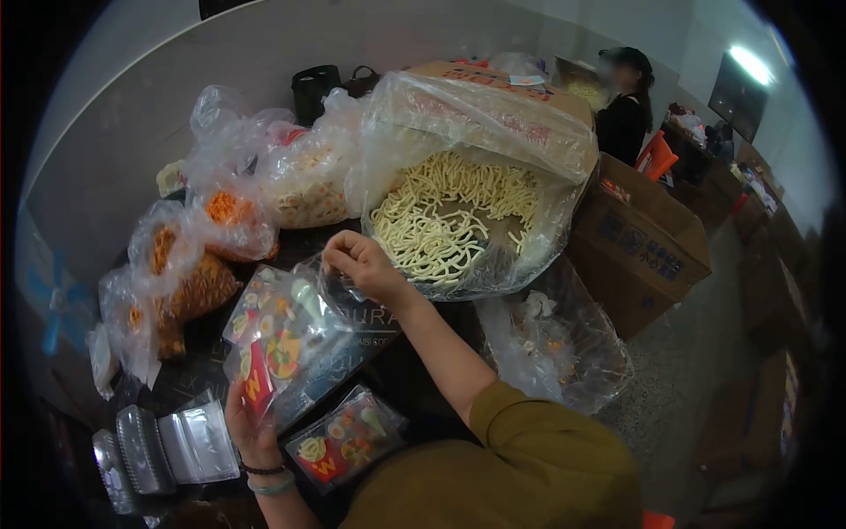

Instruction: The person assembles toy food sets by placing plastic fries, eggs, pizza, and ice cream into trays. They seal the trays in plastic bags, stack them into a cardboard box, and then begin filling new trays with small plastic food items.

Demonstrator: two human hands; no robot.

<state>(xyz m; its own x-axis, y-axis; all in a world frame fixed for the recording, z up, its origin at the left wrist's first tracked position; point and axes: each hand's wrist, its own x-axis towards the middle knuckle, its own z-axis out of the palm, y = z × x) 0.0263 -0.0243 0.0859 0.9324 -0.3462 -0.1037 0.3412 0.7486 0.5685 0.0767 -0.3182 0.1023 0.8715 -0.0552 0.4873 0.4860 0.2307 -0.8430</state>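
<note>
My left hand (249,430) grips the lower left edge of a clear plastic bag (284,328) printed with food pictures and a red fries carton. At the bag's upper right edge, the fingers of my right hand (366,267) are pinched together on the clear plastic. Just beyond that hand, a large plastic-lined box lies on its side with pale stick-shaped snacks (441,242) spilling toward its opening. A second printed bag or stack of bags (344,438) lies flat close to my body.
Along the left stand clear bags of orange-brown snacks (198,286) and a bag of pale pieces (308,189). Clear plastic packs (198,441) lie at the lower left. On the right are an open cardboard box (639,238) and a plastic-lined bin (555,344). Another person (624,106) is farther back.
</note>
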